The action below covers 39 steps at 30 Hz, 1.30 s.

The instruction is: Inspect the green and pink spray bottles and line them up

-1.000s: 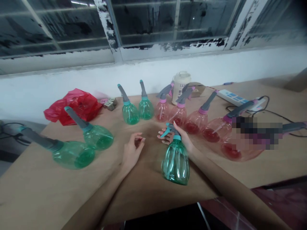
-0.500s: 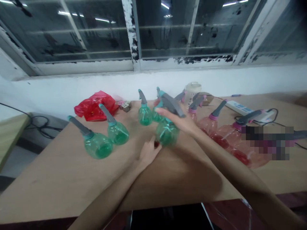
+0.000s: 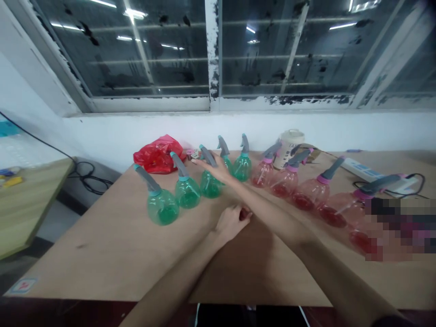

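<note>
My right hand (image 3: 218,171) reaches across to the far left and is closed round the neck of a green spray bottle (image 3: 210,185) with a grey trigger head; the bottle stands on the wooden table (image 3: 112,254). It stands third in a row of several green spray bottles (image 3: 162,208). My left hand (image 3: 233,222) rests on the table under my right forearm with its fingers curled. A small dark red bit shows at its fingertips, too small to name.
Several pink spray bottles (image 3: 286,179) continue the row to the right. At the back lie a red plastic bag (image 3: 156,155), a cream lidded cup (image 3: 289,141) and a white power strip (image 3: 366,172) with cables. A second table (image 3: 23,200) stands at left.
My right hand carried the green bottle from in front of me up and left, and it now stands in the green row. My left hand curled shut. The view rose and swung left.
</note>
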Tool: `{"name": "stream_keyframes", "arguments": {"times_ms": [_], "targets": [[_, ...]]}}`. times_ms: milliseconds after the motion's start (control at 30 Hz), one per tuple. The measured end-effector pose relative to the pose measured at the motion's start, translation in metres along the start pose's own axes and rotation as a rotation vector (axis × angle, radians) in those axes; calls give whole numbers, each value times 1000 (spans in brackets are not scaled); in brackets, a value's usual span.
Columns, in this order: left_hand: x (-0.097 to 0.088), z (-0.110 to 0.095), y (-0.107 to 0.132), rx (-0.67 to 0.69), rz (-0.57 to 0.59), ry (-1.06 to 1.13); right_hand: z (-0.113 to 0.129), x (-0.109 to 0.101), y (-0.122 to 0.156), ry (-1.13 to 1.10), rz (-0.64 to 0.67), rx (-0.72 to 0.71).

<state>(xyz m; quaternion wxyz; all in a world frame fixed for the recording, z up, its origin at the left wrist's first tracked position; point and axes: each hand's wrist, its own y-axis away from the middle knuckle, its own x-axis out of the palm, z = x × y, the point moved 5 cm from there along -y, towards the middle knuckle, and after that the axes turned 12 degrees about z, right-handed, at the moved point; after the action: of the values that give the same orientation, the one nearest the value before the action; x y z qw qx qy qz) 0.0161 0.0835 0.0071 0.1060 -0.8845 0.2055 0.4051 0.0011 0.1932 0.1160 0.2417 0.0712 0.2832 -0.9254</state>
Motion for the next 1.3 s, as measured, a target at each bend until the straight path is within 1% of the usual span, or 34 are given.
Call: {"name": "stream_keyframes", "arguments": {"times_ms": [100,233,333,433,500,600,667,767,867,1000,1067,1200,1300], "targets": [[0,0,0,9,1,-11,-6,4,-5,0,-14,12],[-1,-1,1,14,4,-12,-6,6,-5,42,2,34],[-1,-1,1,13,8,-3,-5,2,2,77,9,58],[0,-1,0,19,10,9,1,-7,15,99,23,36],[0,-1,0,24,7,13,4,-15,26,52,46,28],[1,-1,0,26,-1,16,1,-35,43,-64,50,91],[1,-1,0,25,-2,17,-5,-52,52,-52,12,159],[1,1,0,20,4,19,-15,-74,57,20,-92,227],[1,2,-1,10,9,18,-24,-80,50,71,-186,272],[1,2,-1,1,16,14,-31,-74,30,169,-268,306],[1,1,0,-4,20,12,-33,-71,20,231,-272,327],[1,0,0,-5,28,12,-33,-65,8,367,-224,396],[0,-1,1,-7,25,18,-23,-65,8,455,-213,431]]}}
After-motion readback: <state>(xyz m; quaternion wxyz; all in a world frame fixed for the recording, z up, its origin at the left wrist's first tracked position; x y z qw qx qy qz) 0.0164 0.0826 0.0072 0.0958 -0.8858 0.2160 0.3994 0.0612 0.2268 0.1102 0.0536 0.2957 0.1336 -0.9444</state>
